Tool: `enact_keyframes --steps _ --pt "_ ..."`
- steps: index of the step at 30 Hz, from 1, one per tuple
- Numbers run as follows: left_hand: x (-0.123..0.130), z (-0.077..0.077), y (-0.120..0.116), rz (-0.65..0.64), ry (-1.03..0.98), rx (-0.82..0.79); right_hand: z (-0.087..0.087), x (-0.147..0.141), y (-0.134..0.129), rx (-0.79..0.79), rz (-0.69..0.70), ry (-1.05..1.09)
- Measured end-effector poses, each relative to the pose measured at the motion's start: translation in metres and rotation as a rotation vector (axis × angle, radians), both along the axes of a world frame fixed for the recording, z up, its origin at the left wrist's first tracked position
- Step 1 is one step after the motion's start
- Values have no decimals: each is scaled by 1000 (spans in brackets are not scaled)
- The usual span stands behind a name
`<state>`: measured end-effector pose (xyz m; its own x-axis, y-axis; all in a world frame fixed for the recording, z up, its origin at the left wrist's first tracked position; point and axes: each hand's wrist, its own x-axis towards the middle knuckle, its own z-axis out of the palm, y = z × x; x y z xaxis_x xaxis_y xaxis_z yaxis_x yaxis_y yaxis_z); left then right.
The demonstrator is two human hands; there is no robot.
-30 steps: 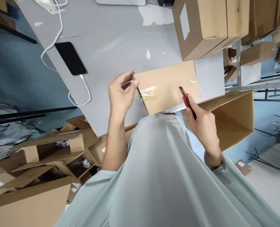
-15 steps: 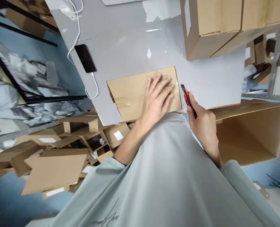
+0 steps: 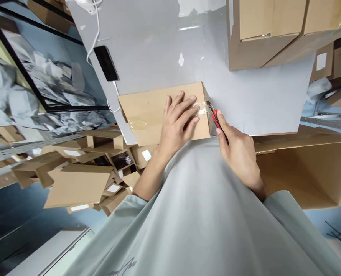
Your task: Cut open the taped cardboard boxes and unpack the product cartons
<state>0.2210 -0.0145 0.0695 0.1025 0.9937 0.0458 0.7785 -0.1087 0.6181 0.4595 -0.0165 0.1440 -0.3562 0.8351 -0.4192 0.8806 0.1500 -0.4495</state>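
Note:
A brown cardboard box (image 3: 147,111) lies at the near edge of the grey table (image 3: 158,50), with clear tape (image 3: 200,108) at its right end and more tape near its left end. My left hand (image 3: 177,120) rests on top of the box, its fingers spread over the right half. My right hand (image 3: 239,149) grips a red and black box cutter (image 3: 216,119). The cutter's blade tip is at the taped right end of the box. Whether it has gone into the tape, I cannot tell.
Two large cardboard boxes (image 3: 268,46) stand at the table's back right. A phone (image 3: 106,63) with a white cable lies at the left. An open carton (image 3: 302,172) is below on the right. Several cardboard boxes (image 3: 81,184) are piled lower left, beside a black-framed bin (image 3: 46,103) of grey bags.
My right hand has brought the box cutter left, from beside the box to its taped right end. The box and my left hand have shifted slightly left. The view has shifted too.

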Motion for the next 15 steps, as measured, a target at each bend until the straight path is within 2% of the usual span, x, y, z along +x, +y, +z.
enact_keyframes --steps 10,15 --pt "-5 -14 1 -14 9 -37 3 -9 -4 8 13 -71" --pt "-5 -10 2 -12 -84 -55 7 -22 -9 20 6 -173"
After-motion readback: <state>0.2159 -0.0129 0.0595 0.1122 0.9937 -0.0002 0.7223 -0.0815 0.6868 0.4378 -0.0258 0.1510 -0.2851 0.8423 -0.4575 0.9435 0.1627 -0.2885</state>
